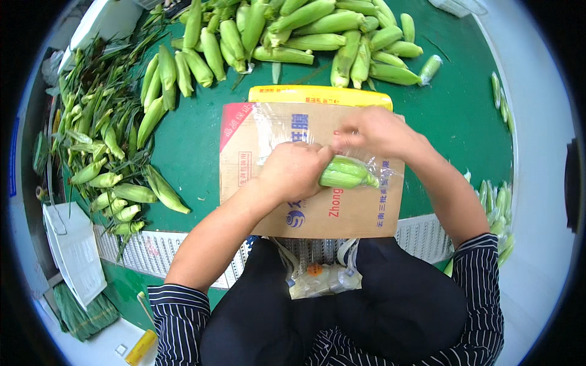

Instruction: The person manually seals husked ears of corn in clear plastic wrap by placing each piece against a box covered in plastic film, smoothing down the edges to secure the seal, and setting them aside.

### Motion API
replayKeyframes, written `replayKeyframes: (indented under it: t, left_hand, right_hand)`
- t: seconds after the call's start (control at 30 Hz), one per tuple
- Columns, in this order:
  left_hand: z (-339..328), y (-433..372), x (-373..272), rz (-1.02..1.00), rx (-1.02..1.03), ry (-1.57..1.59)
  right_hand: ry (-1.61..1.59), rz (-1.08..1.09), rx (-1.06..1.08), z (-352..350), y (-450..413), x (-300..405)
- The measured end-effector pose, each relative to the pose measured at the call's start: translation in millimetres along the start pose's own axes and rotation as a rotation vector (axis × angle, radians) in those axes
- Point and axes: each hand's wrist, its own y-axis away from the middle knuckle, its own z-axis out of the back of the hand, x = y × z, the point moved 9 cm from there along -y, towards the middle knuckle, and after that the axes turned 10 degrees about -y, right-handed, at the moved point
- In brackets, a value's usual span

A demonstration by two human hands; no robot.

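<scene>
An ear of corn in its green husk, with clear plastic film around it, lies over a printed cardboard box. My left hand is closed over the ear's left end. Just above the ear, my right hand is at the film; it is blurred, and its finger positions are unclear. More clear film spreads over the box to the upper left. Along the box's far edge lies a yellow roll with red print.
Husked-green corn ears are heaped beyond the box. Trimmed husks and more ears pile up at left. Film-wrapped ears lie at far right, another wrapped ear at upper right. A white foam box stands lower left.
</scene>
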Motion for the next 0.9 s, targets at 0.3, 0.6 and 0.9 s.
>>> replayKeyframes:
  t: [0.3,0.6,0.9]
  left_hand:
    - [-79.4,50.8,-66.0,-0.192,0.817,0.693]
    - [-167.7,172.8,-109.2,-0.283,1.155,1.142]
    - [-21.7,106.2,-22.4,-0.028,0.616,1.100]
  right_hand:
    - [0.400,0.590,-0.487,-53.9,-29.4,-8.0]
    - [-0.259,0.219,0.521,-178.6,78.7,30.2]
    - [-1.228,0.242,0.695,-251.9,68.0,-14.5]
